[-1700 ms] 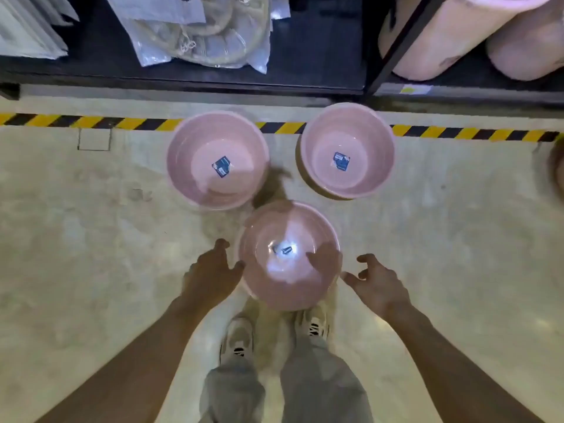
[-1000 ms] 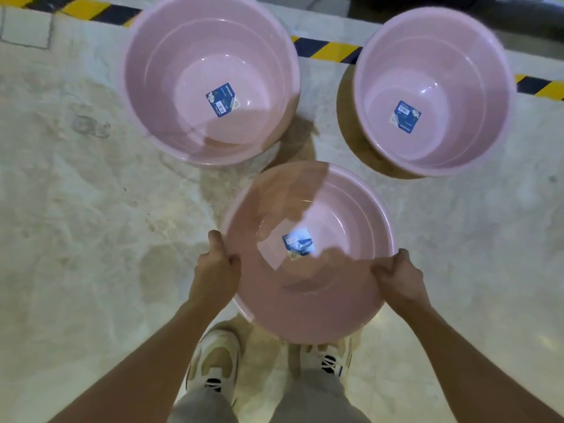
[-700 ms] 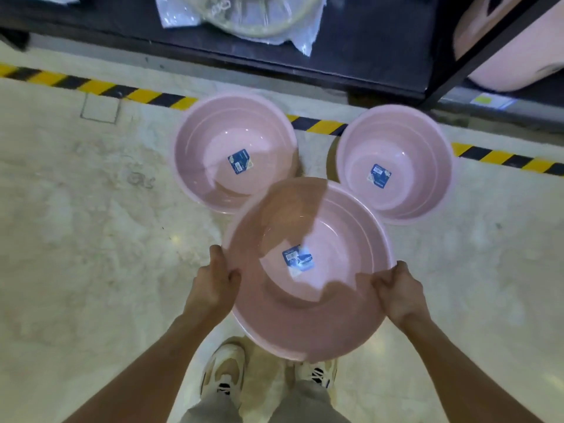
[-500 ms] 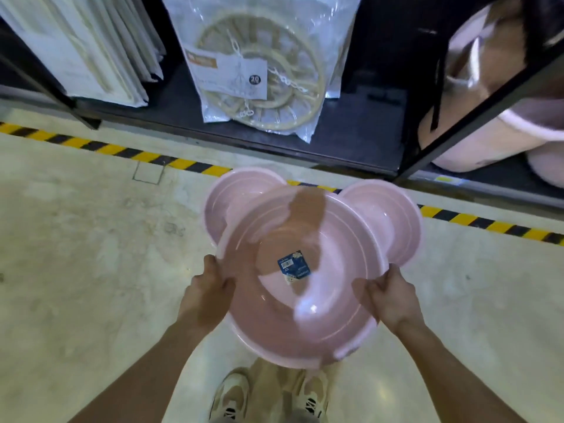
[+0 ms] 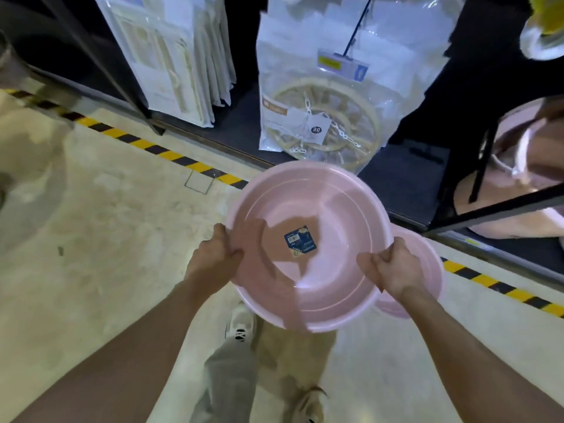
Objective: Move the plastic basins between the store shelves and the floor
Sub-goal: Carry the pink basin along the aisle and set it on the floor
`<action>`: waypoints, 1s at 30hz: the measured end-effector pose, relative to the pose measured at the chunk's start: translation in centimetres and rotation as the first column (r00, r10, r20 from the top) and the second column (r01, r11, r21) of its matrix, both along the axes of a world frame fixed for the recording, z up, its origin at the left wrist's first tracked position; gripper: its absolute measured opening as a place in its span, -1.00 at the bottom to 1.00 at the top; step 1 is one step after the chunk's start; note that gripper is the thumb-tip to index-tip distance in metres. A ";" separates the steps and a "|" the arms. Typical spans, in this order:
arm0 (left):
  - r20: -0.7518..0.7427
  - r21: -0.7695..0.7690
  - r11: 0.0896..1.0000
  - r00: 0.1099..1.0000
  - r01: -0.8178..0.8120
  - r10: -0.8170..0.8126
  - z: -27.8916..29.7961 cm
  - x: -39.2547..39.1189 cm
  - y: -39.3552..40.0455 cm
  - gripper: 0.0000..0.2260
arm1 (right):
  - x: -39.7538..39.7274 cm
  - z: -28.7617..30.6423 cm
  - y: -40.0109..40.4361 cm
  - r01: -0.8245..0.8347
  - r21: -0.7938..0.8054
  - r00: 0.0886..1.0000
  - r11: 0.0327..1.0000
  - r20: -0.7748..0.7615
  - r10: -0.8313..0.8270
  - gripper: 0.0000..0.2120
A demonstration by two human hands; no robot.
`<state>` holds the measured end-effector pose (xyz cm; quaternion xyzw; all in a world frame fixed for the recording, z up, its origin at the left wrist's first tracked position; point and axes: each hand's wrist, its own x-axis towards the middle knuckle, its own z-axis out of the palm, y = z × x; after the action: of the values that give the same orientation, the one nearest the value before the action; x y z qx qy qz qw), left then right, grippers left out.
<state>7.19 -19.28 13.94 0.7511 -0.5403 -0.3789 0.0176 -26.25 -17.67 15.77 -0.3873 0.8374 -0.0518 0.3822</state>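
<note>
Between my two hands a round pink plastic basin hangs above the floor, gripped at opposite rims.

My left hand curls over the near-left rim, my right hand clamps the near-right rim with its thumb inside; the basin is smooth, glossy and shallow, with one blue label stuck at the centre of its bottom. Just beyond my right hand I count one more pink basin on the pale mottled floor, mostly hidden. Past the held basin, one black-and-yellow striped tape edges a dark shelf bearing one crinkly clear bag with a round cream hanger.
</note>
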 end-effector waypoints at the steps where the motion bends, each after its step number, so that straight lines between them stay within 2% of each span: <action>1: 0.034 0.006 1.000 0.999 0.017 -0.017 -1.2 0.4 -0.8 -0.72 | 0.5 -0.9 -0.7 0.006 0.009 1.000 1.000 -0.006 -0.006 -0.69; 6: 0.131 0.022 0.995 0.986 0.101 -0.103 -7.5 2.0 -5.0 -0.69 | 1.8 -6.8 -4.6 0.018 0.028 0.999 0.999 -0.046 -0.017 -0.73; 10: 0.173 0.057 0.995 0.981 0.084 -0.093 -12.9 2.1 -7.2 -0.67 | 1.8 -12.3 -6.4 -0.012 0.044 0.996 0.999 -0.093 0.016 -0.78; 16: 0.147 0.048 0.994 0.984 0.098 -0.104 -21.2 1.4 -8.6 -0.67 | 0.6 -21.5 -8.1 -0.092 0.095 0.984 0.991 -0.141 0.105 -0.67; 19: 0.146 0.036 0.993 0.982 0.113 -0.117 -25.1 1.1 -9.0 -0.67 | 0.3 -25.6 -8.3 -0.090 0.112 0.979 0.990 -0.173 0.108 -0.72; 24: 0.188 0.042 0.990 0.972 0.136 -0.142 -30.6 0.5 -8.5 -0.67 | 0.5 -30.9 -8.5 -0.036 0.126 0.985 0.991 -0.165 0.056 -0.81; 27: 0.183 0.077 0.990 0.974 0.121 -0.133 -33.1 0.5 -8.0 -0.65 | 0.8 -33.4 -8.2 0.009 0.105 0.994 0.994 -0.110 0.002 -0.80; 30: 0.143 0.109 0.991 0.986 0.075 -0.091 -34.8 0.8 -7.7 -0.60 | 1.0 -35.5 -7.6 -0.065 0.078 0.993 0.995 -0.098 0.073 -0.75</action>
<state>7.94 -26.95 -20.86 0.7538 -0.5508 -0.3499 -0.0771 -25.27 -25.31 -19.78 -0.4036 0.8431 0.0122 0.3553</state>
